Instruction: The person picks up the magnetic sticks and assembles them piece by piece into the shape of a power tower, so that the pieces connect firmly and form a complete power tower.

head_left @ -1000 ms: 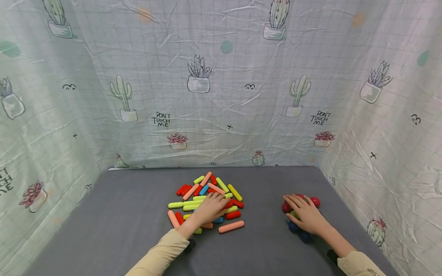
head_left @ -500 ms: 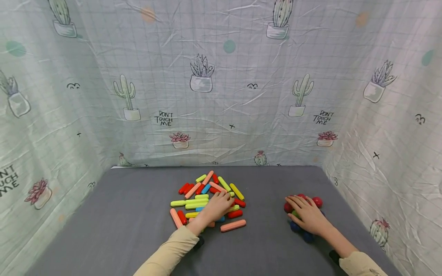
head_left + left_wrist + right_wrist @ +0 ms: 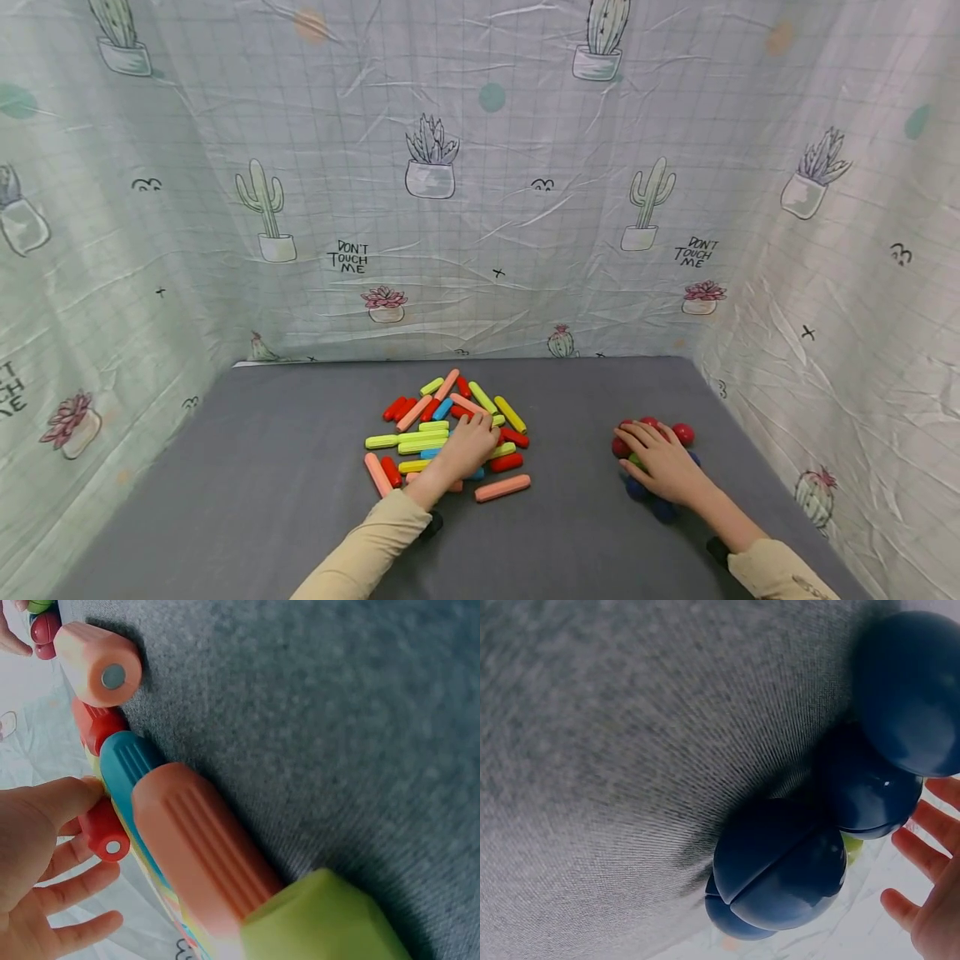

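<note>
In the head view my left hand reaches into a spread pile of coloured magnetic sticks. Up close in the left wrist view, thumb and fingers pinch a red stick with a pale round spot on its end. A blue stick, an orange one and a lime one lie near it on the cloth. My right hand rests with fingers spread over a cluster of balls: red, blue and green. The palm hides part of the cluster. A seam runs round one blue ball.
A grey cloth covers the table. A patterned curtain closes off the back and both sides. One salmon stick lies at the pile's near right edge, and a yellow one at its far right.
My left wrist has shifted a little right, and its fingers have drawn in from flatter to more bent over the sticks. The right hand stays on the balls.
</note>
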{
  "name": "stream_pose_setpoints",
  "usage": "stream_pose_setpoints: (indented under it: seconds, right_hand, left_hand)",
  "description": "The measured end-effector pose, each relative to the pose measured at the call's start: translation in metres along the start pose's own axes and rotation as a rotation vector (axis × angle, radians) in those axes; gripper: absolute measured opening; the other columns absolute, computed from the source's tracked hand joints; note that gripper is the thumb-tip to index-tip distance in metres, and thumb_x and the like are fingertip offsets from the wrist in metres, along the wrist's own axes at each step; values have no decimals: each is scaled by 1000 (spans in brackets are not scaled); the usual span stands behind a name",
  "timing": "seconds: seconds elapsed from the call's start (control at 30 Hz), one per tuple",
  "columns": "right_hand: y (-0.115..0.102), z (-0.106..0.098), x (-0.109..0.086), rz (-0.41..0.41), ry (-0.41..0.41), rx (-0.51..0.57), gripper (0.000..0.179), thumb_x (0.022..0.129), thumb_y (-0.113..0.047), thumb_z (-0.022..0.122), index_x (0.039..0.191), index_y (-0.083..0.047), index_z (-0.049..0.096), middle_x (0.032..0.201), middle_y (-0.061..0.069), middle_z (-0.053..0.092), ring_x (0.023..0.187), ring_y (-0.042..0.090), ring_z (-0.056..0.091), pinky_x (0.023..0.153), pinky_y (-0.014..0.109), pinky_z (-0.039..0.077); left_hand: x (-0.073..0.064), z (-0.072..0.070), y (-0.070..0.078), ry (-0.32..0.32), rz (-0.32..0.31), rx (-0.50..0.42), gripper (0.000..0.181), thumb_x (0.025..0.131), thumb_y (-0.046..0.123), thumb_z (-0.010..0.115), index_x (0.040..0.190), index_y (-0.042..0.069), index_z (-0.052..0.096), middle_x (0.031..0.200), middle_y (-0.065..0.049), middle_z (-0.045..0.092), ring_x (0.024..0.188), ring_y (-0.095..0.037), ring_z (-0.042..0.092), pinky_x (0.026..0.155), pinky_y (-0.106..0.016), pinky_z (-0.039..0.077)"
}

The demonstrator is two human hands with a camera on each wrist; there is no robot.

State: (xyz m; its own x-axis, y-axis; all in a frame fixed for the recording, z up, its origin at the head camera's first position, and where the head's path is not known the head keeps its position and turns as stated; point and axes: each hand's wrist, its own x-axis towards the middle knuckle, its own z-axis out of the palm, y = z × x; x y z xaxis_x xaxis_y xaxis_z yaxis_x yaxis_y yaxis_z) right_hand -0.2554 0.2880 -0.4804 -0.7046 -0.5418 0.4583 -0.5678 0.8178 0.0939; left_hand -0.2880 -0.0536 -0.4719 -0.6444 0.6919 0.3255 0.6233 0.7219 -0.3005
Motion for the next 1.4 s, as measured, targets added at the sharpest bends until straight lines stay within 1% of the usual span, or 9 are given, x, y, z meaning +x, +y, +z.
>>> stream_pose_setpoints:
  seconds: [0.27, 0.47, 0.63, 0.7, 0.87, 1.0, 1.17, 1.3, 1.4]
  right_hand:
    - [2, -1, 2, -12, 4, -4, 40, 75, -23, 68, 110, -6, 61, 111, 12, 60, 107, 32, 52, 90, 55, 34]
    - [2, -1, 5, 5, -30, -25, 34, 75, -20, 68, 106, -7, 62, 106, 10, 60, 103, 30, 53, 89, 54, 35]
    - [1, -2, 10, -8, -17, -38, 30, 73, -18, 70, 100, -7, 62, 100, 9, 61, 97, 28, 54, 87, 52, 36]
    - [0, -3, 12, -18, -6, -37, 29, 72, -16, 70, 98, -7, 62, 97, 9, 60, 94, 27, 55, 85, 51, 37]
    - [-1, -2, 17, -25, -5, -44, 27, 70, -14, 70, 94, -6, 62, 91, 8, 58, 86, 25, 54, 81, 49, 39]
    - [-2, -2, 20, -29, -12, -55, 24, 68, -14, 72, 88, -6, 63, 85, 6, 54, 79, 23, 51, 78, 48, 40]
    - [-5, -2, 23, -10, -74, -43, 24, 69, -19, 73, 87, -6, 62, 83, 6, 51, 80, 23, 49, 78, 49, 39]
    - [-8, -2, 25, 9, -133, -54, 26, 72, -23, 71, 91, -7, 61, 88, 6, 55, 84, 25, 49, 80, 48, 38]
    - [-10, -1, 27, 16, -143, -56, 26, 74, -24, 70, 91, -8, 60, 90, 6, 57, 86, 25, 50, 81, 48, 37]
  left_hand:
    - [2, 1, 4, 50, 15, 73, 18, 90, 28, 51, 100, 14, 58, 92, -6, 59, 84, -20, 55, 68, -30, 47]
    - [6, -1, 8, 69, 22, 49, 23, 89, 32, 52, 105, 16, 57, 93, -3, 60, 84, -19, 55, 70, -31, 46]
    - [11, -4, 13, 66, 27, 1, 21, 90, 29, 51, 106, 17, 57, 96, -3, 57, 86, -18, 53, 73, -30, 45]
    - [13, -4, 15, 63, 29, 14, 21, 90, 28, 51, 107, 17, 57, 96, -2, 57, 86, -17, 53, 72, -29, 44]
    - [17, -6, 20, 73, 56, 101, 23, 88, 23, 55, 109, 14, 59, 100, -2, 58, 87, -16, 54, 72, -28, 46]
    - [20, -6, 24, 76, 55, 78, 22, 90, 25, 52, 108, 14, 60, 102, -2, 57, 88, -17, 54, 73, -29, 47]
    - [23, -4, 29, 67, 53, 23, 21, 90, 32, 50, 103, 19, 59, 97, -1, 56, 85, -16, 53, 72, -29, 46]
    - [24, -4, 36, 78, 72, 30, 18, 89, 34, 52, 97, 20, 59, 90, 1, 56, 80, -14, 53, 69, -27, 43]
    - [26, -5, 42, 81, 90, 22, 17, 89, 33, 52, 95, 20, 60, 89, 1, 57, 79, -14, 52, 69, -28, 42]
